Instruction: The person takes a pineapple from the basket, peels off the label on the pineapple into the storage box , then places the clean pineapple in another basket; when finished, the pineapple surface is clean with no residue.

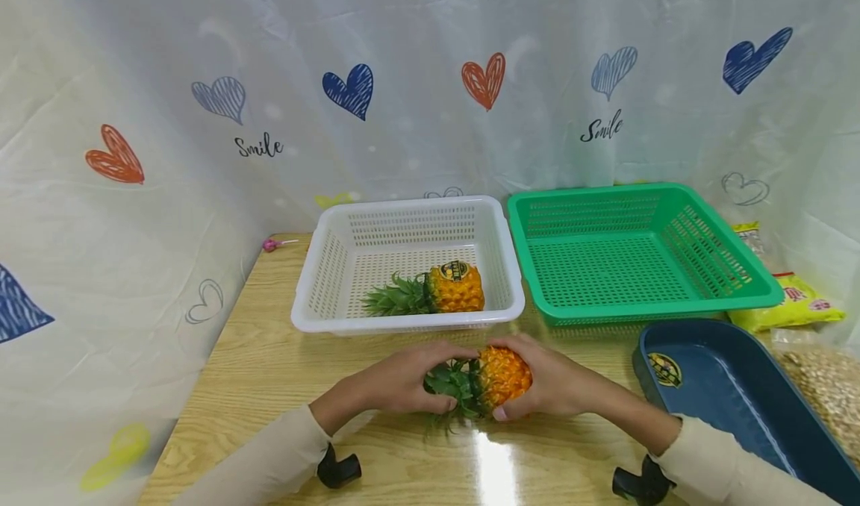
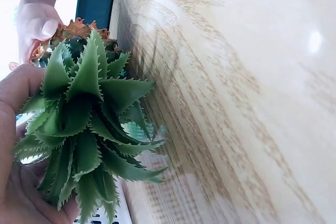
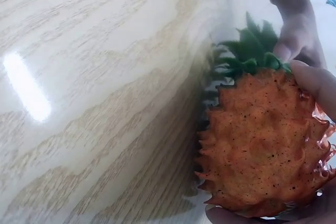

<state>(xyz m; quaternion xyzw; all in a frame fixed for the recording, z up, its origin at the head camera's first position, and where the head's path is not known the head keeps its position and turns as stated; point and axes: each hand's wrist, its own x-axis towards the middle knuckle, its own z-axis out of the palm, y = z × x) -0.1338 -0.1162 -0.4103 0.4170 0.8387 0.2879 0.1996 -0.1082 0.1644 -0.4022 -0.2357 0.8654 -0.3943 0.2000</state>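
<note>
Head view, lower centre: thumbs and fingers parted wide, the left hand (image 1: 416,379) grips a pineapple (image 1: 502,379) by its leafy end, the right hand (image 1: 554,375) by its orange end. Just above, a white basket (image 1: 410,322) holds a second pineapple (image 1: 457,293).

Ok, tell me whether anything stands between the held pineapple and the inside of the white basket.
Past the held pineapple, only the white basket's near wall visibly stands in the way; a second pineapple lies inside, just behind it.

orange pineapple (image 1: 496,378); held sideways
</note>
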